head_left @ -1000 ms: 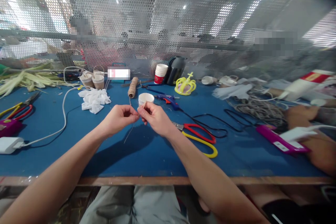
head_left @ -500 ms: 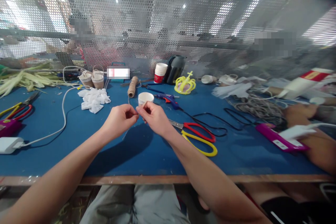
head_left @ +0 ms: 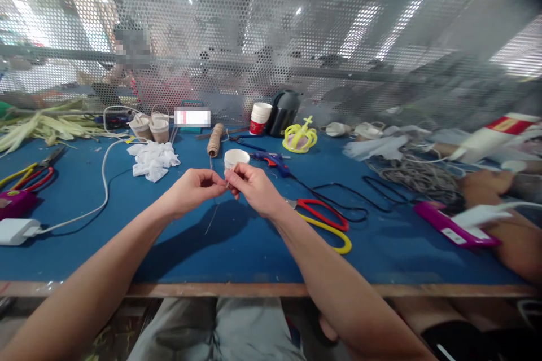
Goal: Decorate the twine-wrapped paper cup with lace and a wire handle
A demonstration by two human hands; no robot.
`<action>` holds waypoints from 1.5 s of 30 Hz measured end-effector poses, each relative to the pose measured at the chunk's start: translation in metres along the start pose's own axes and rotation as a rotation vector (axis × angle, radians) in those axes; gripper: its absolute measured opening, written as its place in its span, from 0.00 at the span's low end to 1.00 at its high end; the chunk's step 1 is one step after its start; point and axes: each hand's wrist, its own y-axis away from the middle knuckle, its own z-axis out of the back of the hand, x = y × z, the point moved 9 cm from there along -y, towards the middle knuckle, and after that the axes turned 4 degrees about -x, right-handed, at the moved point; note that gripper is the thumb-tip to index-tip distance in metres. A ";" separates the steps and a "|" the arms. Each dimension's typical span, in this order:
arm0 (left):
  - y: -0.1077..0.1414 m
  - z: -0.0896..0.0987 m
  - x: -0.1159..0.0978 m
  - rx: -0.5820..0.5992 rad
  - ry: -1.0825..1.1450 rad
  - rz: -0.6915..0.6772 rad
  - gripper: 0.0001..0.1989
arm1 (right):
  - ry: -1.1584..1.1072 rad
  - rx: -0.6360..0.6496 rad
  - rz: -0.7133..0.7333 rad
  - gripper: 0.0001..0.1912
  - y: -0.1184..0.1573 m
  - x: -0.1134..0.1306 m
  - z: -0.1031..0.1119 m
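Note:
Over the middle of the table, my left hand [head_left: 195, 190] and my right hand [head_left: 255, 187] meet fingertip to fingertip. Both pinch a thin brown twine [head_left: 212, 219], whose loose end dangles below them. Fingers cover most of the part being held. Behind my left hand lies a spool of twine [head_left: 215, 140], with a strand running from it toward my fingers. A white paper cup [head_left: 236, 158] stands just behind my right hand. Scissors [head_left: 324, 217] with red and yellow handles lie beside my right forearm, which covers part of their blades.
A blue glue gun [head_left: 275, 162] trails a black cable. Behind it are a yellow crown [head_left: 300, 136], stacked cups [head_left: 259, 118] and a dark jug [head_left: 284, 113]. White fabric [head_left: 154, 161] lies left. Another person's arm [head_left: 514, 237] rests at right near grey cord [head_left: 423, 180].
The twine's loose end now hangs more visibly below my hands. My fingertips have shifted slightly while staying pinched together. My right forearm covers more of the scissors.

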 end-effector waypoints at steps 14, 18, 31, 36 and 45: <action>-0.001 0.004 -0.002 -0.078 -0.210 -0.091 0.08 | 0.278 -0.080 0.005 0.15 0.000 0.001 0.006; -0.001 0.004 0.004 -0.138 -0.236 -0.073 0.09 | 0.344 -0.113 0.027 0.15 0.000 0.002 0.008; -0.002 0.000 0.008 -0.065 0.065 0.086 0.09 | 0.046 0.037 0.044 0.14 0.000 0.008 -0.002; -0.002 0.003 0.007 -0.077 0.060 0.045 0.08 | 0.121 -0.006 0.030 0.15 0.001 0.006 0.001; -0.002 0.000 0.007 -0.122 0.133 0.018 0.07 | 0.053 0.007 0.016 0.14 -0.001 0.002 0.001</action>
